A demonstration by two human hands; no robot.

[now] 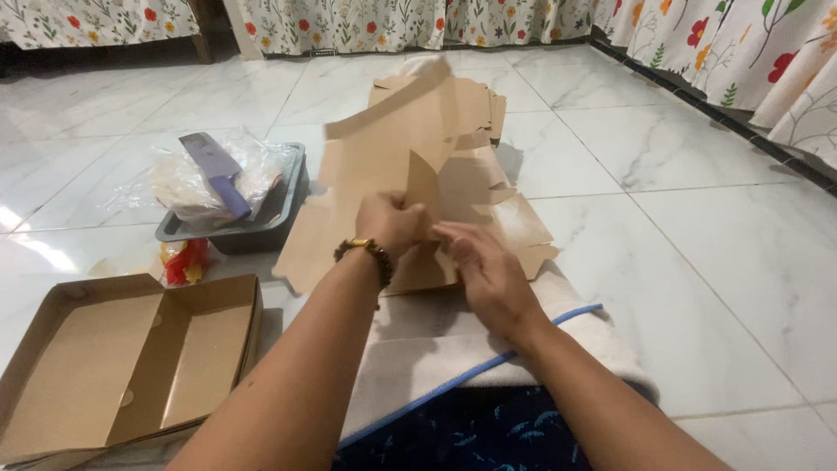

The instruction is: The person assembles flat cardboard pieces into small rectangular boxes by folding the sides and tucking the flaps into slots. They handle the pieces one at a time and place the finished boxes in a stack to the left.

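Closest of all is a dark blue cloth with a leaf print (475, 432), and on it a white towel with a blue edge (436, 358). To the left, a brown box (131, 366) that is already folded sits open on the floor (697, 227).

Both hands meet over the towel. The left hand (392, 222), with a bead bracelet (366, 255) on the wrist, is pinched shut on a standing flap of the flat brown cardboard sheet (418, 166). The right hand (484, 270) has its fingers out flat, pressing on the same sheet just beside that flap.

To fold well here, I think the flat hand should hold the sheet down hard while the other bends the flap right along its line.

Farther left is a dark tray (270, 218) with a plastic bag (183, 183) and a purple knife (216, 170) on top. A red and yellow packet (185, 260) lies by it. Flower curtains (366, 22) hang at the back.
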